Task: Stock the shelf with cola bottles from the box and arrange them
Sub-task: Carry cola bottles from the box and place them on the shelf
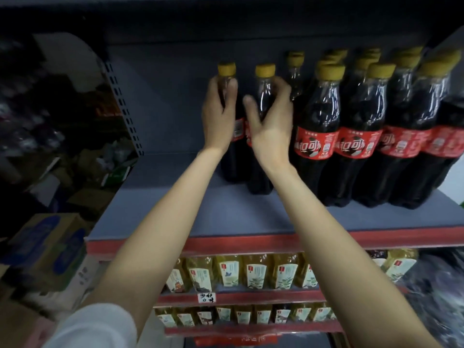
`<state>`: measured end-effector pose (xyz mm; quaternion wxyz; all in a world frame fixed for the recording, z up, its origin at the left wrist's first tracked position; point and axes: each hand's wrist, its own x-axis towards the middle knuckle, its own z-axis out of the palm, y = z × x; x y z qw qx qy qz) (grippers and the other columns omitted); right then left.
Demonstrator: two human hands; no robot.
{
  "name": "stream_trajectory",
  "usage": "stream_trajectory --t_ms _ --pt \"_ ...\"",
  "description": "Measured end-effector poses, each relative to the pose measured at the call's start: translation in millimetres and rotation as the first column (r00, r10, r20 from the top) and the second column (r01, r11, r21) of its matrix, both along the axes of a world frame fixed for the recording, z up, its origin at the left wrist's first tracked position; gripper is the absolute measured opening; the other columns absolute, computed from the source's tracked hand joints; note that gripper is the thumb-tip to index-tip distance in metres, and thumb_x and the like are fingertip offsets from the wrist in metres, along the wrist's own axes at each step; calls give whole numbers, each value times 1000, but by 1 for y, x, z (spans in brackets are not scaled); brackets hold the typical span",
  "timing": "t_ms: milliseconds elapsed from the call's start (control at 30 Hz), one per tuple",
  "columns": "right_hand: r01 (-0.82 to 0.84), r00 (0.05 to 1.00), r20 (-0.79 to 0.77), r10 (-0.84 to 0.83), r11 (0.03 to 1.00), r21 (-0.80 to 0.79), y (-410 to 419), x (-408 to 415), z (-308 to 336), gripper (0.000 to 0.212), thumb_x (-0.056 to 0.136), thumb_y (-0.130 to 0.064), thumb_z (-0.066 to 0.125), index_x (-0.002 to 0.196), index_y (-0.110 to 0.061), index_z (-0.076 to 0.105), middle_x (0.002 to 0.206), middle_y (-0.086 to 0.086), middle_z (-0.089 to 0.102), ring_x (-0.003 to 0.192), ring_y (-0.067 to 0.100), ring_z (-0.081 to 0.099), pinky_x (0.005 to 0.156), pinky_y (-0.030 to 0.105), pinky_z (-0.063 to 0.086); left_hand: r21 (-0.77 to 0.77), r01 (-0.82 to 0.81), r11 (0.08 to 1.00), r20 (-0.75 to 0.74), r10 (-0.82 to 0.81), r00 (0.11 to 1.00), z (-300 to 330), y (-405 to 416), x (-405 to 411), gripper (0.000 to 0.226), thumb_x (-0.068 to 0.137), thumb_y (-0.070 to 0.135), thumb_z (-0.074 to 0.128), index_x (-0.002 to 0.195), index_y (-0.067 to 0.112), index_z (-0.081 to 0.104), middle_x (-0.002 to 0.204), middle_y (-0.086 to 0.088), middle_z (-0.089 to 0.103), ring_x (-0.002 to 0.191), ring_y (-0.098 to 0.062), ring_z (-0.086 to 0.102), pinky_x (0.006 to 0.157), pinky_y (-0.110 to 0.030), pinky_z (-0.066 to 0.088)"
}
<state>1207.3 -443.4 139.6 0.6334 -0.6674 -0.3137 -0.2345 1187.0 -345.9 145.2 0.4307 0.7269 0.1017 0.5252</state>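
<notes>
Two cola bottles with yellow caps and red labels stand on the grey shelf (175, 212). My left hand (218, 114) grips the left bottle (232, 162) round its upper body. My right hand (271, 119) is curled round the neck and shoulder of the bottle beside it (259, 177), thumb spread to the left. Both bottles rest upright on the shelf, close together. To their right, several more cola bottles (316, 136) stand in rows reaching the shelf's right end.
The shelf's left half is bare grey board with a red front strip (226, 243). Below hang two lower shelves of yellow tea bottles (256, 272). Cardboard boxes (47, 249) are stacked at the left, with dark clutter behind them.
</notes>
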Motion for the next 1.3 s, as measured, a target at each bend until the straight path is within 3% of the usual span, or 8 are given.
stream_trajectory --t_ms 133,233,300,600,733,900,1100,1300 --pt "-14 1000 -8 13 987 -163 -9 -12 -35 90 82 -10 67 152 -11 10 144 20 34 133 33 36 107 27 28 44 222 974 -116 -215 970 -18 16 -1 62 95 27 51 147 7 24 151 -6 32 138 -15 33 114 -26 27" --pt "-11 998 -63 -12 937 -350 -22 -20 -56 104 82 -3 64 150 -23 -12 141 24 34 126 43 39 103 41 34 119 342 932 -271 -301 914 -37 32 -17 87 92 24 62 152 17 0 154 10 11 144 -4 17 118 -29 20" --pt "6 997 -63 -33 922 -386 -21 -22 -61 102 84 -3 64 150 -23 -12 141 25 35 124 47 42 101 46 36 117 373 921 -309 -323 895 -40 38 -23 92 90 20 65 152 18 -3 152 16 10 138 10 19 112 -17 25" --pt "44 991 -99 -90 917 -395 3 -6 -52 102 86 1 64 151 -23 -11 133 24 37 118 38 48 96 31 39 203 257 945 -265 -199 943 -32 50 26 87 86 23 68 152 14 12 158 -1 20 124 25 25 100 -5 29" --pt "80 984 -113 -137 911 -406 8 -3 -52 104 85 0 64 151 -24 -12 139 25 32 132 40 35 109 37 30 179 234 956 -272 -180 945 -32 52 39 84 86 20 68 151 17 16 157 0 24 129 10 27 103 -9 30" --pt "89 982 -118 -150 908 -410 -1 -8 -51 101 85 0 65 152 -17 -8 132 24 39 126 40 39 98 29 30 57 308 950 -354 -269 896 -27 50 32 90 85 17 68 152 16 9 156 -1 27 134 -4 32 114 -35 32" --pt "8 968 -219 -122 887 -462 -13 -32 -47 97 88 -11 63 152 -19 -9 151 27 17 132 49 30 106 47 30 6 173 985 -413 -155 898 -18 23 -15 77 88 8 61 151 15 17 154 -5 30 140 -17 32 113 -25 28" --pt "13 1000 29 -6 975 -223 -34 -93 -48 57 91 -15 58 143 -8 37 138 16 41 127 29 41 104 25 30 -94 48 994 -250 -71 966 -26 -24 -123 35 94 17 57 129 18 53 116 8 65 113 -3 57 98 -18 41"
